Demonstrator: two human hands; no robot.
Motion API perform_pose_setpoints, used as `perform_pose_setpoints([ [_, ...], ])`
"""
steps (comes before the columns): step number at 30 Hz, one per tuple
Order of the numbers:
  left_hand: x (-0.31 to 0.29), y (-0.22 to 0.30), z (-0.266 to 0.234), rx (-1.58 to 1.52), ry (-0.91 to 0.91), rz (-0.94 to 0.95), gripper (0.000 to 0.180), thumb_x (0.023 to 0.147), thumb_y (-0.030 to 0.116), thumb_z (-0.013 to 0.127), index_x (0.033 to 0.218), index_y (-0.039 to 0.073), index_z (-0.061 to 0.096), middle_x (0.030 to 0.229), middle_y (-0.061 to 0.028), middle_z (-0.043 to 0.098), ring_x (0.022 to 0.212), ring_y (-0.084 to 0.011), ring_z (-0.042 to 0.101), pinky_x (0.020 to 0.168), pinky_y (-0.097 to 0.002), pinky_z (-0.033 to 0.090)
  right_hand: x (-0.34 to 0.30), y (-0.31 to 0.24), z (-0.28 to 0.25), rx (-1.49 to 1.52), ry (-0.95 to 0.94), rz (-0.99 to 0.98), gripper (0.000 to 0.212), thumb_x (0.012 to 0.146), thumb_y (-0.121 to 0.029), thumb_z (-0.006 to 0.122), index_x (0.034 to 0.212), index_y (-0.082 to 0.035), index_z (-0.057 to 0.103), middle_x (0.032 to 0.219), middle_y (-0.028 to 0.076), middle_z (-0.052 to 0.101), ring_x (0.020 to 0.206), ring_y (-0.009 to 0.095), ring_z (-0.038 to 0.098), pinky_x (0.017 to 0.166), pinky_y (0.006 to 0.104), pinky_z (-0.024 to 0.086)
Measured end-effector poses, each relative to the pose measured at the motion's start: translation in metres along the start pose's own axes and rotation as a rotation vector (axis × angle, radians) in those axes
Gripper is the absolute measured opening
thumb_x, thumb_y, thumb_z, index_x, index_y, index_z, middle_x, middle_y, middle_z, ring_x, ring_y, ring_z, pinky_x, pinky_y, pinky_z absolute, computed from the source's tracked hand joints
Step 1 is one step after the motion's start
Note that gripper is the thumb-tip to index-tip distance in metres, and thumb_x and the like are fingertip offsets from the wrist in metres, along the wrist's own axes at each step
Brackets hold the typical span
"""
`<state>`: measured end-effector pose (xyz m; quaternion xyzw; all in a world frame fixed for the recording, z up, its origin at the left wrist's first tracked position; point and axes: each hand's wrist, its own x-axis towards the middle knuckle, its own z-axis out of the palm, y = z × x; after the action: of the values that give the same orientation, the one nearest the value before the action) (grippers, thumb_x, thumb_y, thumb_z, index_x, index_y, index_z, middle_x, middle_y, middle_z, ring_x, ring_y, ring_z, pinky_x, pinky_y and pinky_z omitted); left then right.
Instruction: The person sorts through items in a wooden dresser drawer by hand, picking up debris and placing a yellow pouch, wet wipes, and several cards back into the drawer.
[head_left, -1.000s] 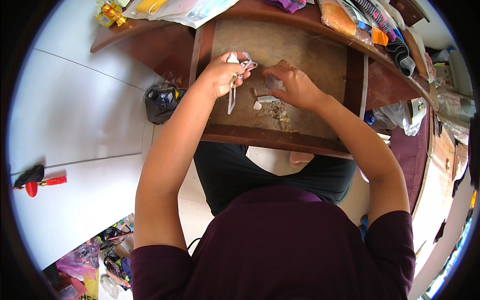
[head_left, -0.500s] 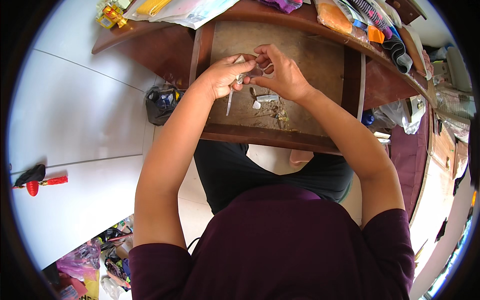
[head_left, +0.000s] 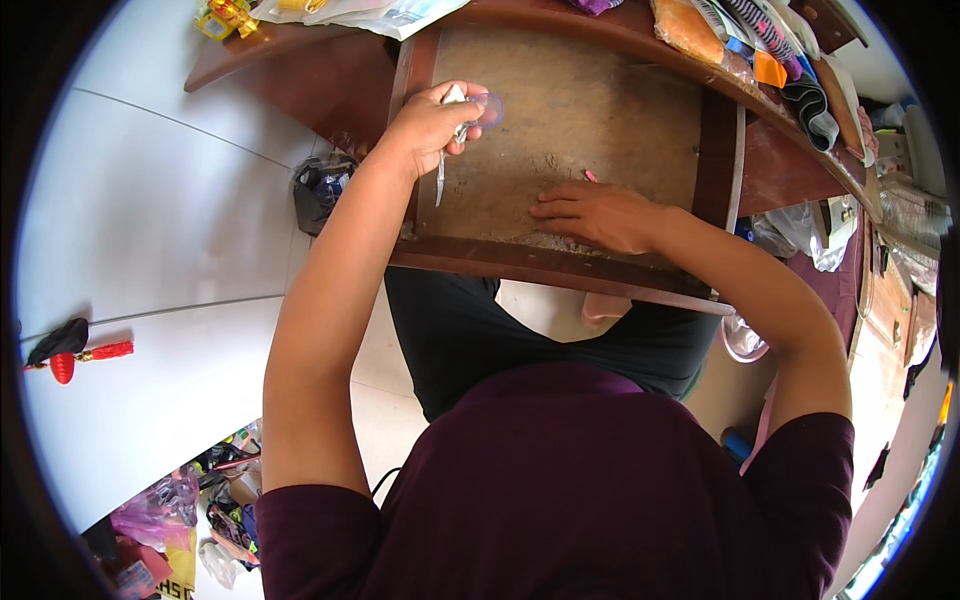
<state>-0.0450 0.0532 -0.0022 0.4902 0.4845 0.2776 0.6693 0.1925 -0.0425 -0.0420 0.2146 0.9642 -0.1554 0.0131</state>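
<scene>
The left hand [head_left: 428, 125] pinches a small clear piece [head_left: 484, 108] in its fingers [head_left: 462, 112] above the brown bench [head_left: 600, 110], while the right hand [head_left: 592, 214] lies flat nearby, fingers spread.

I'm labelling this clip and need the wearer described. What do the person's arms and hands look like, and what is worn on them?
Both arms are bare from above the elbow down. Short dark maroon sleeves end at the upper arms. The left hand and right hand are gloveless; no watch, bracelet or ring is visible. The fingers are uncovered.

Right hand [head_left: 595, 213] hides whatever lies beneath.
</scene>
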Motion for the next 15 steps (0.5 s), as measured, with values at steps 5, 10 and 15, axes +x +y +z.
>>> perform_pose_setpoints([
  [5,-0.001,0.003,0.000,-0.035,0.027,0.038,0.023,0.080,0.008,0.057,0.103,0.006,0.053,0.089,-0.0069,0.060,0.064,-0.0094,0.052,0.044,-0.0191,0.033,0.039,-0.015,-0.012,0.027,0.151,-0.049,0.034,0.082,-0.012,0.041,0.114,-0.005,0.052,0.127,0.008,0.044,0.120,0.026,0.038,0.098,0.0359,0.034],
  [10,-0.003,0.007,0.004,-0.052,0.023,0.033,0.026,0.080,0.008,0.057,0.106,0.006,0.052,0.091,-0.0072,0.060,0.067,-0.0102,0.052,0.044,-0.0194,0.034,0.084,-0.007,0.019,-0.078,0.234,-0.266,0.034,0.079,-0.011,0.043,0.111,-0.003,0.053,0.126,0.009,0.045,0.120,0.027,0.038,0.097,0.0377,0.036],
  [15,-0.004,0.002,-0.003,-0.042,0.015,0.010,0.030,0.080,0.014,0.061,0.108,0.008,0.051,0.090,-0.0033,0.054,0.068,-0.0093,0.050,0.044,-0.0181,0.033,0.041,0.000,0.015,0.014,0.157,-0.311,0.035,0.077,-0.011,0.044,0.109,-0.002,0.054,0.123,0.011,0.047,0.116,0.029,0.040,0.096,0.0379,0.037],
])
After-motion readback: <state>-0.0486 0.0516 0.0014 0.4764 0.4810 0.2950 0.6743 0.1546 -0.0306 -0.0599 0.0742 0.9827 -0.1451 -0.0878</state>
